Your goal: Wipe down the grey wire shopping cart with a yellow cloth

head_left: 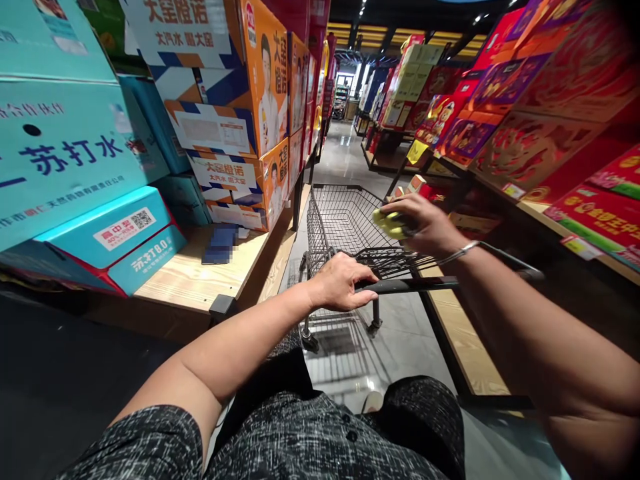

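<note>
My left hand point(345, 283) is wrapped over the left end of the handle point(415, 285) of a wire shopping cart point(345, 213). Its thumb lies along the near side of the bar. Held above the cart's right side, my right hand point(425, 223) grips a small yellow-green and dark item point(393, 224), blurred so that its kind cannot be made out. A metal bracelet point(463, 251) circles the right wrist. The cart's basket shows bare wire mesh where I can see into it.
Orange drink cartons point(270, 93) and turquoise boxes point(60, 153) are stacked on a wooden shelf point(200, 283) at the left, with a dark blue item point(219, 244) near them. Red gift boxes point(545, 133) line the right shelf. A grey-floored aisle point(340, 143) runs ahead between displays.
</note>
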A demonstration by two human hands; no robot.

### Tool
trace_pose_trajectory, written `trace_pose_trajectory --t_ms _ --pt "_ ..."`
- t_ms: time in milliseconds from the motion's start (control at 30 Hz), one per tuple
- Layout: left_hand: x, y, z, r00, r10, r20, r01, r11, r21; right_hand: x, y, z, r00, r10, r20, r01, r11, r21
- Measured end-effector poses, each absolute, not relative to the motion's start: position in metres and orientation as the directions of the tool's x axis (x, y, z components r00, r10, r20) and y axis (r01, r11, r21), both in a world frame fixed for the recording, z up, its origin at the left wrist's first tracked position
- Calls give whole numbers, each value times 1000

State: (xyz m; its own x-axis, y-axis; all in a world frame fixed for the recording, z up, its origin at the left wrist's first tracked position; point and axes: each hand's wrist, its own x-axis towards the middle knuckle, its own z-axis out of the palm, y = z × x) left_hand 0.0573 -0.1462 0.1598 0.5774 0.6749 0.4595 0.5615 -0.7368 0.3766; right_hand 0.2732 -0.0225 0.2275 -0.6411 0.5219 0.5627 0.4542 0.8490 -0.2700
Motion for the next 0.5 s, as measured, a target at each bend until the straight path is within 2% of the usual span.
trace_pose_trajectory --t_ms 67,133,200,333,500 --pt "53 -146 156 554 667 498 564 -741 364 246 -31 216 -803 353 480 323 935 -147" --pt "46 -147 152 527 662 532 576 -739 350 232 -35 206 -922 209 327 225 974 12" --pt "37 -147 151 510 655 557 580 -741 339 234 -34 200 -972 130 195 162 974 158" --pt "18 -145 151 497 639 587 559 -753 347 265 -29 206 -985 129 112 158 940 301" --pt "1 -142 153 445 671 594 552 -727 408 308 -33 218 -967 219 132 249 926 284"
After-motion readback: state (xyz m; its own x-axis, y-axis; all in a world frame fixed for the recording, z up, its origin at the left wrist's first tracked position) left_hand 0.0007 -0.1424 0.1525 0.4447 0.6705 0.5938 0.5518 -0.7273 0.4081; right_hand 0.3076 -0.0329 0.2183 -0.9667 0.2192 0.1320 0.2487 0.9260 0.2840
